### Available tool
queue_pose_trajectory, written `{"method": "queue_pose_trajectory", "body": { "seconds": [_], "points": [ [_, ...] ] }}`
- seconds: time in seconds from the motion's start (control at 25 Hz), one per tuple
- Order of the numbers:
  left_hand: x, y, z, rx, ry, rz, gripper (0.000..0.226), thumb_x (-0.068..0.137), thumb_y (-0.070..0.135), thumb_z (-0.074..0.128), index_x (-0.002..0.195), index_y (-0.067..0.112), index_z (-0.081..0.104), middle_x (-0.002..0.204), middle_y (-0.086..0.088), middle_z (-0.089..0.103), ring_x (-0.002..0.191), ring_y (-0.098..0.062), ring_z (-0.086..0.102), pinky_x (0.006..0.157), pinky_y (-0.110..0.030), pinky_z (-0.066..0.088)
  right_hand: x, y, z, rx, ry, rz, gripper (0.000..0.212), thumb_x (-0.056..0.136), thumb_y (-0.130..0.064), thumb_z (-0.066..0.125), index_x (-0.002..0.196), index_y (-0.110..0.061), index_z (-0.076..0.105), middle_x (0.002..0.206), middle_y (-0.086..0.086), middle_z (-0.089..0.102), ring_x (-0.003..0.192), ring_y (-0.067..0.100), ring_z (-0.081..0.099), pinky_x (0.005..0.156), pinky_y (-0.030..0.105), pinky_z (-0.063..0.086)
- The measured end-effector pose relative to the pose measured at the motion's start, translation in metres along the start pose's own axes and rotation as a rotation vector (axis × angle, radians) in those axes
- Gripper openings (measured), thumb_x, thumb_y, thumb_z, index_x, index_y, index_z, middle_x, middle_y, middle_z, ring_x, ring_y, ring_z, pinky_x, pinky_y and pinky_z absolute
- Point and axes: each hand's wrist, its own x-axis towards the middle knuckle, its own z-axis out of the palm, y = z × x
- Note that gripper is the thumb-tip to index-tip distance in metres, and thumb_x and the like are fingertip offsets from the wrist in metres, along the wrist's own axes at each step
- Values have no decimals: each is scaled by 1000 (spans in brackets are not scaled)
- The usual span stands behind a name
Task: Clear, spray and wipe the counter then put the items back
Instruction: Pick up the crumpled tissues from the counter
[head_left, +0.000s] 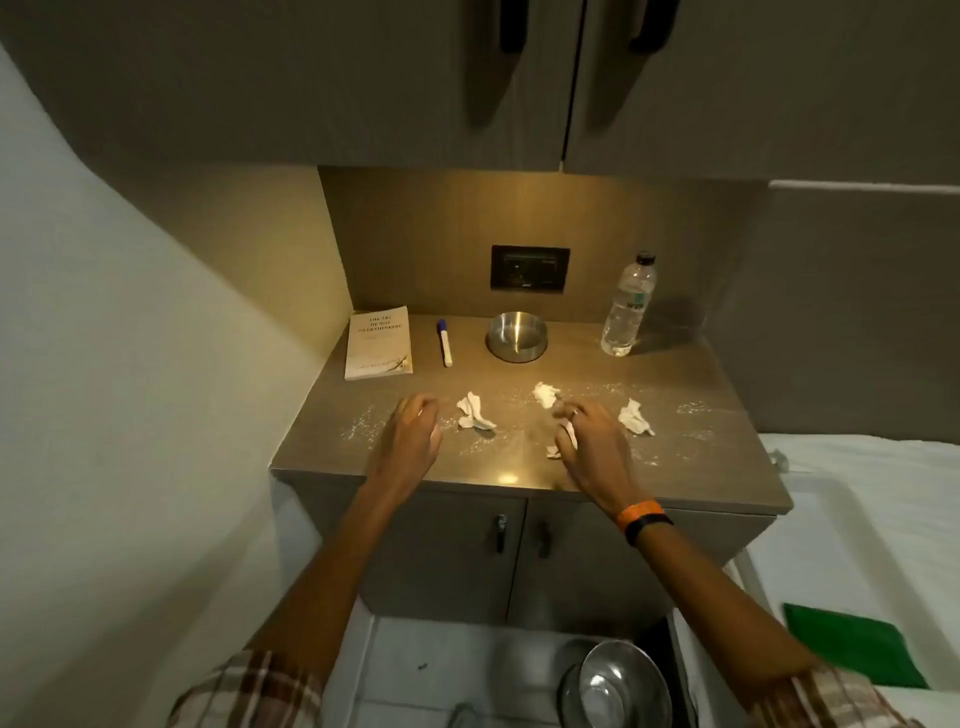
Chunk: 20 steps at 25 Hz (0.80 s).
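While a warm light falls from under the wall cabinets, a person's two bare hands reach over a small brown counter (691, 467) dusted with white powder and strewn with crumpled tissues. The left hand (413, 439) hovers palm down at the counter's front left, fingers loosely curled and holding nothing, just beside one crumpled tissue (475, 413). The right hand (592, 441), an orange-and-black band (643, 519) on its wrist, is closed around a wad of white tissue (569, 434) near the front centre. Two more tissues lie near it, one behind (545, 394) and one to its right (635, 417). Along the back stand a pale paperback book (379, 343), a white marker with a blue cap (444, 343), a steel bowl (517, 336) and an upright clear water bottle (627, 306).
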Motion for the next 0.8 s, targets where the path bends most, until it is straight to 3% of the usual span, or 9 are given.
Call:
{"method": "queue_pose_trajectory", "body": {
  "seconds": [0.12,0.2,0.36,0.48,0.56,0.68,0.8],
  "points": [
    [10,-32,25,43,-169,-184,41,96,14,61,137,22,56,144,-9,46,132,-27,43,105,-38,44,3,14,41,-94,-179,217,30,99,-16,55,126,-15,67,132,8,60,124,28,51,105,38,41],
    [15,-44,39,29,-269,-199,34,98,19,60,132,23,62,143,-10,48,131,-27,43,104,-38,43,5,19,58,-165,-248,264,31,101,-20,52,129,-20,65,133,7,59,124,27,49,104,39,41],
    [27,-50,53,-101,-201,-170,21,95,14,63,115,14,71,121,-9,61,116,-22,52,92,-30,50,27,25,71,-101,-185,308,23,100,-17,58,117,-17,73,118,7,68,114,25,55,98,36,46],
    [46,-27,56,-215,-76,-127,28,95,6,61,121,12,69,117,-7,62,111,-19,54,90,-31,53,48,20,71,17,-82,335,20,99,-12,60,112,-13,75,112,8,72,109,25,55,94,39,49],
    [62,-9,63,-214,-90,-78,31,98,11,57,129,12,63,123,-6,62,113,-18,52,93,-29,49,71,17,73,47,-54,355,20,99,-17,61,114,-14,73,115,7,71,112,24,54,94,39,50],
    [76,3,80,-153,-191,-24,33,96,27,62,126,14,64,128,-3,60,118,-19,49,96,-30,43,104,17,82,-10,-128,331,23,99,-13,61,119,-13,72,120,10,70,116,27,56,97,38,48],
    [71,0,88,-83,-255,18,29,92,18,68,121,13,66,124,-5,63,115,-20,52,93,-31,49,114,17,88,-97,-257,282,26,96,-2,61,115,-12,74,118,13,70,114,31,61,96,41,52]
  ]
}}
